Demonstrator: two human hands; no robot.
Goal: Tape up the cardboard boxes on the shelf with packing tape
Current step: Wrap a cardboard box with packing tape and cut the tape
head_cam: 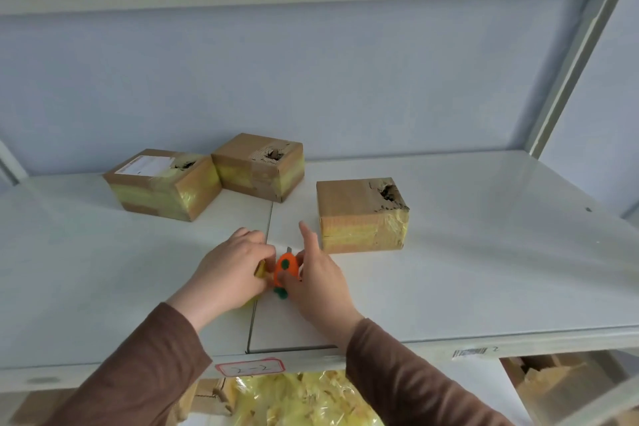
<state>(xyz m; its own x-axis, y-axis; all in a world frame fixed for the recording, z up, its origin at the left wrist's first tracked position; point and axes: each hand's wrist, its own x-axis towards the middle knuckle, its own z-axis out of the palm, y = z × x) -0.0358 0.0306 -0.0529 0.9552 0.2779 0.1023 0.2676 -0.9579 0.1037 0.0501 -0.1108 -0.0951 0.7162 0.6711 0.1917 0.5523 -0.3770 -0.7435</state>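
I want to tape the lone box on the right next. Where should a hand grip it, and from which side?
Grip the right box by its left and right walls, from the front. Its top is torn open near the right rear corner, and both sides stand free.

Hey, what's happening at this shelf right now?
A person in brown sleeves works at a white shelf. The right hand grips a small orange cutter with green spots, blade tip showing. The left hand holds something yellowish, probably the tape, mostly hidden. Three cardboard boxes behind already carry yellow tape bands; each has a torn hole on top.
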